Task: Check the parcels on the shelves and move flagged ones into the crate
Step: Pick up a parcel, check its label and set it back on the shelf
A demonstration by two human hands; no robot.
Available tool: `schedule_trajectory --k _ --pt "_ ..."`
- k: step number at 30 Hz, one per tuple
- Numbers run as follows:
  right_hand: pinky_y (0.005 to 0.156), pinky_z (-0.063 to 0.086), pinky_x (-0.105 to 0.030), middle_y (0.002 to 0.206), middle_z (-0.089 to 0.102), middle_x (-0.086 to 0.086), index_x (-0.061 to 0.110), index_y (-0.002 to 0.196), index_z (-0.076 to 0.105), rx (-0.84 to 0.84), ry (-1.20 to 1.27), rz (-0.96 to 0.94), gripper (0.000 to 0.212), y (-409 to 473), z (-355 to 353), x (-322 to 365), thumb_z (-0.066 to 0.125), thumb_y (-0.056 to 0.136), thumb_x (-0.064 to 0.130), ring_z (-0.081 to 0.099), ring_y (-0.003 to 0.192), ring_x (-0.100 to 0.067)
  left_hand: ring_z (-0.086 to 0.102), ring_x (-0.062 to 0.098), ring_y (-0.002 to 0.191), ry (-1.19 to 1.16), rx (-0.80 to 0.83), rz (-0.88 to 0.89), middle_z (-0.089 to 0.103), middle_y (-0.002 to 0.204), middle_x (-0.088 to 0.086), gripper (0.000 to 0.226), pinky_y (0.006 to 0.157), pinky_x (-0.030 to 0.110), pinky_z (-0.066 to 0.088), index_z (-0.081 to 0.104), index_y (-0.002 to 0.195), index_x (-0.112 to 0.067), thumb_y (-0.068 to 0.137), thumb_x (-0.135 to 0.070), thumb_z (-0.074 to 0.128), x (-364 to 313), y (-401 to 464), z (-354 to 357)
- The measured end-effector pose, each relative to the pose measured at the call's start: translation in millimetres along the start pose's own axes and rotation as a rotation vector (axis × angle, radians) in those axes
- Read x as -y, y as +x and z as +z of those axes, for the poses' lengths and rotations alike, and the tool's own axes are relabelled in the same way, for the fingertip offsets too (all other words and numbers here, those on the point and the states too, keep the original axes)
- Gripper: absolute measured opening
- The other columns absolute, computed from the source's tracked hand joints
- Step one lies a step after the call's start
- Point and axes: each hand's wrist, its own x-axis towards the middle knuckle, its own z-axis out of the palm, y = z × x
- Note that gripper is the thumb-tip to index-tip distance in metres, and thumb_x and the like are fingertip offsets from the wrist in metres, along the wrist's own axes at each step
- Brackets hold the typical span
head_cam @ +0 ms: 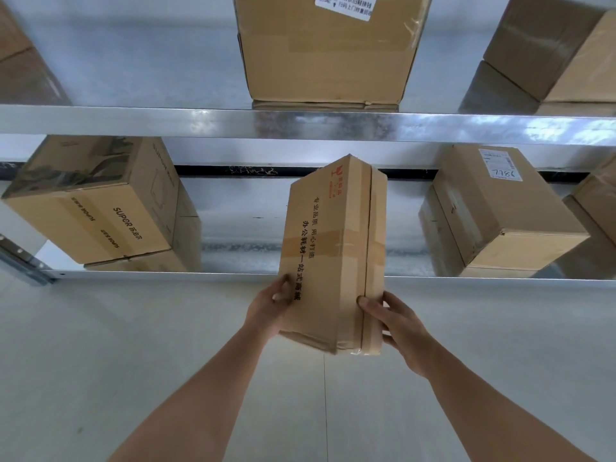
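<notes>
Two bare forearms reaching up from the near edge; left hand (266,306) gripping the left face of a tall cardboard parcel (328,258), fingers blurred against the printed side; right hand (398,323) clasped round the parcel's right near corner, thumb laid on the taped seam, fingertips out of sight behind it. Held parcel upright, tilted slightly right, near end out over the pale floor (133,345), far end up in front of the lower shelf (233,275); black and red print down one face, brown tape across the middle; whether any part touches the shelf, impossible to tell.

Six other parcels visible on two shiny metal shelves. On the lower shelf: a box marked SUPOR (96,201) at far left, tape glaring on top; a box with a white label (500,208) at right, handwritten digits hard to read; a sliver of another box (596,208) cut off at the right edge. On the upper shelf (200,123): a large centre box (328,51), top and its white label cut off by the frame; a dark box (20,61) cropped at far left; a further box (546,51) cropped at far right.

Bare shelf open either side of the held parcel, well apart from both neighbours; shelf front edge running straight across just beyond the hands; wide bare floor below both arms; reflections doubling the box bases.
</notes>
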Motion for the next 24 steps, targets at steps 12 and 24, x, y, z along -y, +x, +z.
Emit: schedule_trajectory --k 12,24 --pt "0.097 0.055 -0.053 0.122 0.073 0.013 0.041 0.131 0.06 0.089 -0.01 -0.012 0.054 -2 27 23 0.083 0.082 0.043 0.067 0.116 -0.016 0.056 0.021 0.134 -0.215 0.425 -0.091 0.065 0.14 -0.009 0.082 0.108 0.061 0.049 0.058 0.14 -0.049 0.066 -0.073 0.084 -18 -27 -16" --pt "0.094 0.054 -0.05 0.123 0.072 0.011 0.039 0.131 0.059 0.064 -0.014 0.013 0.056 1 35 25 0.084 0.081 0.043 0.066 0.114 -0.015 0.059 0.023 0.131 -0.219 0.417 -0.085 0.069 0.135 -0.005 0.078 0.109 0.06 0.049 0.057 0.143 -0.043 0.073 -0.057 0.087 -20 -27 -22"
